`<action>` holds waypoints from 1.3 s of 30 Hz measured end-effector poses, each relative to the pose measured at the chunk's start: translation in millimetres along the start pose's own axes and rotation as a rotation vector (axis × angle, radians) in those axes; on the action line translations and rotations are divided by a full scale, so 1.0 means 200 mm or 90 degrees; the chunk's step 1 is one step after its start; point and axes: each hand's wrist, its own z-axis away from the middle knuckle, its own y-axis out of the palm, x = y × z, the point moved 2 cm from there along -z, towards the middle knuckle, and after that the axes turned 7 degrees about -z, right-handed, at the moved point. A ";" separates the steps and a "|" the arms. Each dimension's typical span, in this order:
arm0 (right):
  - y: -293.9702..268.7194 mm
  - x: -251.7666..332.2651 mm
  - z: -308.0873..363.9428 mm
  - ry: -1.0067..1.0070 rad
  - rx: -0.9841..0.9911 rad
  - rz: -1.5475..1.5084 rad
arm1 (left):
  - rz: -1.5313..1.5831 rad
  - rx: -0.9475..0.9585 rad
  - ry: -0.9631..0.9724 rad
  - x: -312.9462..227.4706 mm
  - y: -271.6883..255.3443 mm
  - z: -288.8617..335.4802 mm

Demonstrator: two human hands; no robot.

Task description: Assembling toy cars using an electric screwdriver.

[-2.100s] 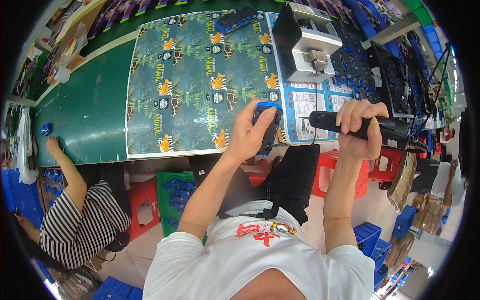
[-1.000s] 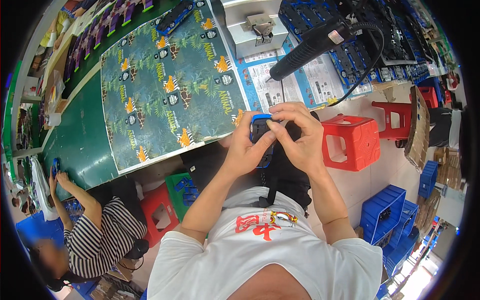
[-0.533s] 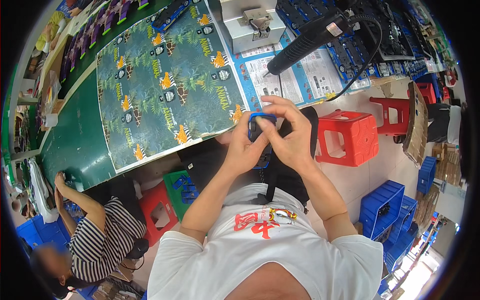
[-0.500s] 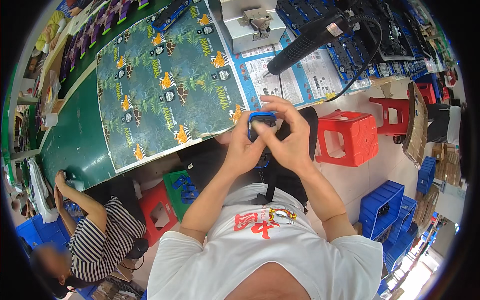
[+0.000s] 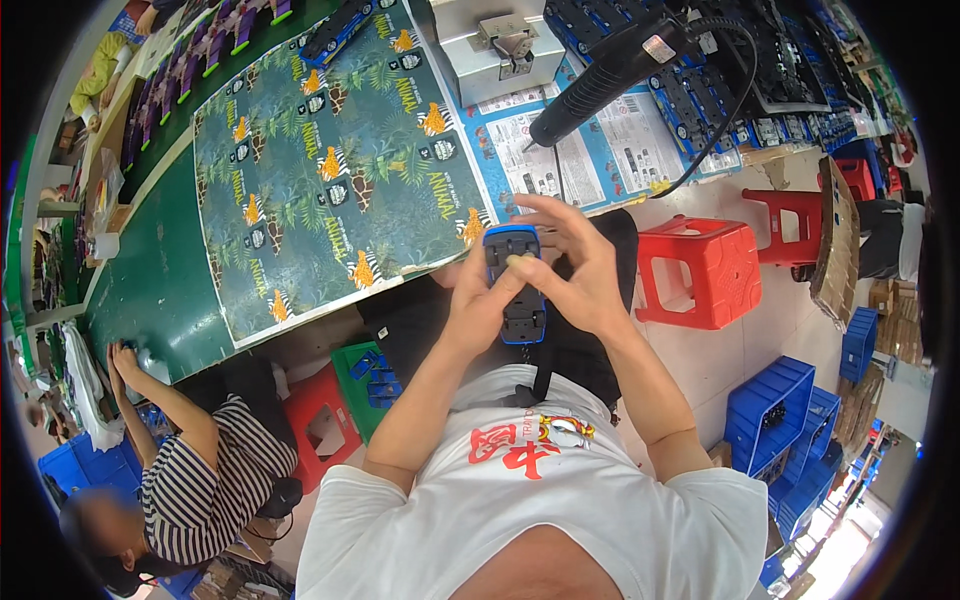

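Observation:
Between my two hands, just off the table's near edge, is a blue toy car (image 5: 524, 323) with its black underside facing up. My left hand (image 5: 474, 305) grips its left side, the thumb lying on the underside. From the right, my right hand (image 5: 580, 275) holds the car too, thumb pressed on the middle of the underside and the other fingers raised and curved beyond it. Past the hands, a black electric screwdriver (image 5: 605, 85) points its tip down toward the printed sheets. Another blue toy car (image 5: 338, 32) lies at the far edge of the animal-print sheet.
A metal box-shaped fixture (image 5: 497, 50) stands beyond the screwdriver. Rows of blue-and-black car bodies (image 5: 690, 110) cover the far right of the table. Red stools (image 5: 697, 270) and blue crates (image 5: 768, 405) stand at right. A co-worker in a striped shirt (image 5: 215, 450) sits at left.
The toy car has been tilted so its long underside now shows, where before mainly its end was visible. My right thumb has shifted slightly; both hands keep hold.

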 end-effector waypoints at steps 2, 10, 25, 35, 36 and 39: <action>-0.03 0.00 0.02 -0.078 -0.006 0.070 | -0.039 -0.010 0.022 0.01 -0.01 0.00; -0.04 0.06 0.07 -0.243 -0.019 0.306 | -0.206 -0.040 0.097 0.05 0.01 0.01; -0.06 -0.03 0.12 -0.202 -0.047 0.253 | -0.249 -0.017 0.116 0.06 0.02 0.01; -0.04 -0.12 0.09 -0.021 -0.076 0.010 | -0.242 0.000 0.128 0.03 0.03 0.00; -0.04 -0.12 0.10 0.049 -0.069 -0.059 | -0.273 -0.003 0.146 0.03 0.04 0.00; 0.02 -0.10 0.09 0.043 -0.086 -0.182 | -0.312 -0.009 0.169 0.03 0.05 0.00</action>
